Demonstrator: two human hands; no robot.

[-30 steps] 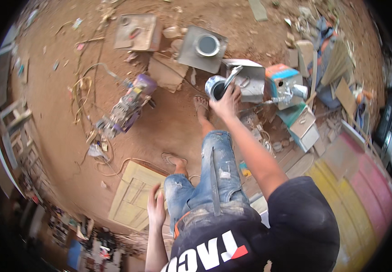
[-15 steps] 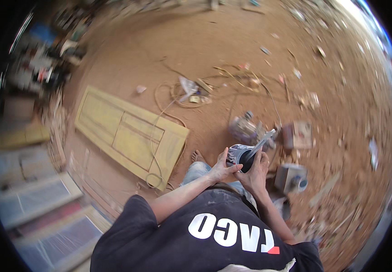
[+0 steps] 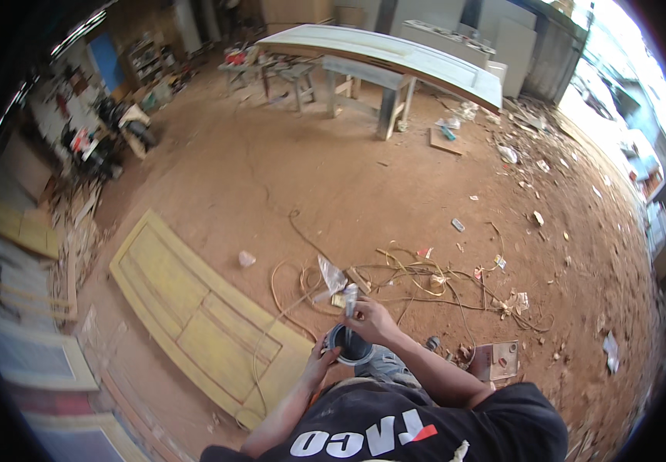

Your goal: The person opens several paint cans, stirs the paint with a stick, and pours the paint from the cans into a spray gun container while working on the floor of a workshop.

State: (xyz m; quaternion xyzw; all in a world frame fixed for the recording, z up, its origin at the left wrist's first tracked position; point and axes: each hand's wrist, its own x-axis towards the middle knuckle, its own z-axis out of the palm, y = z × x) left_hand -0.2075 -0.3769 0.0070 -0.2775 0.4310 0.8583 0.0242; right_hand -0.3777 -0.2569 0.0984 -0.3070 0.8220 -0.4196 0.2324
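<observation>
My left hand (image 3: 320, 353) is closed round the side of a metal can (image 3: 356, 350) with a dark inside, held in front of my body. My right hand (image 3: 366, 317) grips a pale, flat tool (image 3: 351, 296) that stands upright in the can; whether it is a brush or a stick I cannot tell. Just ahead, tangled yellow cords (image 3: 402, 266) and plastic scraps lie on the dirt. To the left a yellow panelled door (image 3: 183, 304) lies flat, a thin cord across it.
A white door (image 3: 379, 54) rests on wooden trestles (image 3: 368, 69) at the back. Motorbikes (image 3: 98, 142) and clutter line the left, with framed panels (image 3: 40, 358) nearer. A box (image 3: 495, 358) sits right of me; rubble lies along the right side near a bright opening.
The view has turned away from the cluster of boxes and cans toward the yellow door and trestles. My left hand has taken hold of the can; my right hand has moved onto the upright tool.
</observation>
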